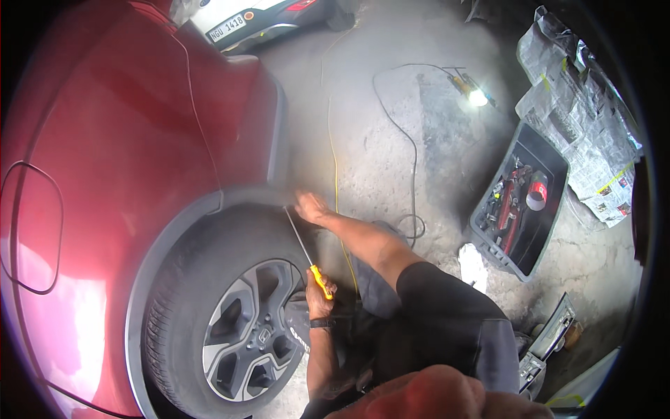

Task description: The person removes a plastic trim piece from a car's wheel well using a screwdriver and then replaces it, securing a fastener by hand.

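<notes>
My left hand (319, 292), with a dark band on its wrist, is closed around the yellow handle of a screwdriver (319, 281). The long metal shaft points up and away, its tip close to the end of the grey wheel arch trim (255, 195) above the tire. My right hand (313, 207) reaches across to that end of the trim, just right of the screwdriver's tip. Its fingers look stretched out toward the trim; whether they touch it is unclear. Below the trim is the wheel, with a black tire (183, 314) and a grey and silver rim (262, 339).
The red car's body (132, 126) fills the left side. A lit work lamp (477, 96) lies on the concrete, its cord looping across the floor. At right stand a dark bin (555, 230) of tools and newspaper-covered sheeting (569, 112). A white car (272, 17) is behind.
</notes>
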